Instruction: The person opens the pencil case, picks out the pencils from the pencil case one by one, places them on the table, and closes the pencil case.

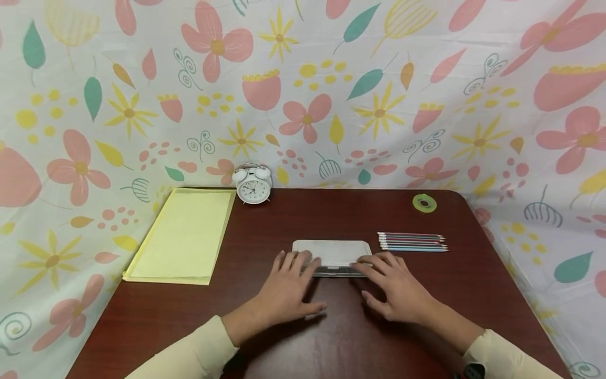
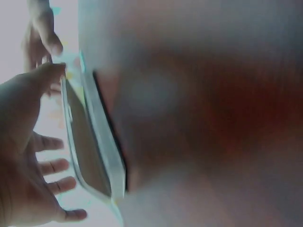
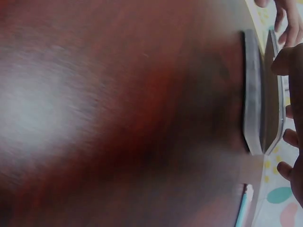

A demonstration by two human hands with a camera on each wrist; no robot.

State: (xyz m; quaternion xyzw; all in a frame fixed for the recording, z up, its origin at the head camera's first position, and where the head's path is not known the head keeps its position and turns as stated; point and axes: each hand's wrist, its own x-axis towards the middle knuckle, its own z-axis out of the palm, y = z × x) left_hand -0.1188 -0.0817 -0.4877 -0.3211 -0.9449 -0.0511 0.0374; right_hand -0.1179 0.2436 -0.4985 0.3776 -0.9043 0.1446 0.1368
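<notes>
A flat white pencil case (image 1: 331, 250) with a hinged lid lies on the dark table in front of me. Its lid (image 2: 81, 142) is tilted partway up from the base (image 3: 253, 94), leaving a gap along the near side. My left hand (image 1: 286, 288) is at the lid's left side, fingers spread and fairly straight, thumb apart. At the opposite side is my right hand (image 1: 402, 288), likewise spread, its fingertips by the lid's right edge. Both hands seem to touch the lid lightly; neither is curled round it. The inside of the case is mostly hidden.
Several pencils (image 1: 412, 242) lie side by side to the right of the case. A green roll of tape (image 1: 424, 203) sits at the back right. A white alarm clock (image 1: 253, 184) stands at the back, beside a yellow paper pad (image 1: 182, 237) on the left.
</notes>
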